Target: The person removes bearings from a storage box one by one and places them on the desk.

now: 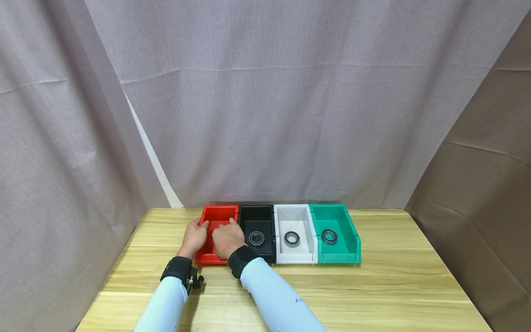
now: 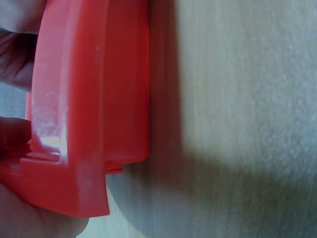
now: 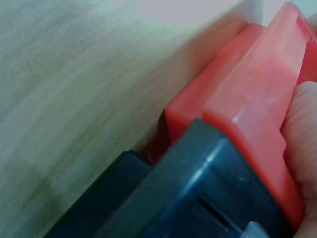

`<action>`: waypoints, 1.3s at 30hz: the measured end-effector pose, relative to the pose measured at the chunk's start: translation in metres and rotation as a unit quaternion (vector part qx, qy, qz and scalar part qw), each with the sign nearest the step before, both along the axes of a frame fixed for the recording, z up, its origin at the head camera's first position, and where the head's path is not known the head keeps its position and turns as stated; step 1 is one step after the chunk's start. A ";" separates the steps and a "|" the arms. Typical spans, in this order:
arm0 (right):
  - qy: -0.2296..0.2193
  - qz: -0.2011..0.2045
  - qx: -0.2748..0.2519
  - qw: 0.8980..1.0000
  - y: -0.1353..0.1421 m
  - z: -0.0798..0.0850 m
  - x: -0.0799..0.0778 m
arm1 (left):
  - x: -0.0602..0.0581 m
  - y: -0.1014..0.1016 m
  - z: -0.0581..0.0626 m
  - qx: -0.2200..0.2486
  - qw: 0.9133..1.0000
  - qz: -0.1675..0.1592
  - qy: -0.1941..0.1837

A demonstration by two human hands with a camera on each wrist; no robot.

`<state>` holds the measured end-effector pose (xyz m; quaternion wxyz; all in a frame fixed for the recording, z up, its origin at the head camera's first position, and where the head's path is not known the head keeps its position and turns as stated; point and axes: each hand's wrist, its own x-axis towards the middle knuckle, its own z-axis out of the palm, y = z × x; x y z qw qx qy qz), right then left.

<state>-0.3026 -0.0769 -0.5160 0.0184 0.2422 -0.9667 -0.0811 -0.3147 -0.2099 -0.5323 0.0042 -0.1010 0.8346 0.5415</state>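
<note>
My left hand (image 1: pixel 196 237) grips the left wall of a red bin (image 1: pixel 215 260). In the left wrist view the thumb lies on one side of that wall (image 2: pixel 89 99) and a finger on the other. Over the right part of the red bin is my right hand (image 1: pixel 229 238), its fingers pointing down into it. The back of the hand hides whatever may be between its fingers. In the right wrist view, part of that hand shows just inside the red bin's front edge (image 3: pixel 257 94).
Side by side to the right stand a black bin (image 1: pixel 254 214), a white bin (image 1: pixel 290 213) and a green bin (image 1: pixel 329 213). Each contains one ball bearing: one in black (image 1: pixel 250 239), one in white (image 1: pixel 286 239), one in green (image 1: pixel 324 237). A curtain (image 1: pixel 265 115) hangs behind the wooden table (image 1: pixel 373 295).
</note>
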 end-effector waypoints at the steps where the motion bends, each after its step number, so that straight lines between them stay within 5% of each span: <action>1: 0.000 0.001 0.001 1.000 0.000 0.001 0.000 | 0.000 0.000 0.000 0.003 1.000 -0.001 -0.003; 20: -0.009 0.047 -0.066 0.997 0.013 0.003 0.002 | 0.002 0.000 -0.001 0.023 1.000 0.010 0.006; 29: 0.027 0.091 -0.064 0.993 0.021 0.001 0.006 | 0.002 -0.002 -0.002 0.047 0.999 0.012 0.004; 39: 0.051 0.132 -0.063 0.988 0.032 0.002 0.024 | 0.002 -0.002 -0.003 0.052 0.999 0.008 0.003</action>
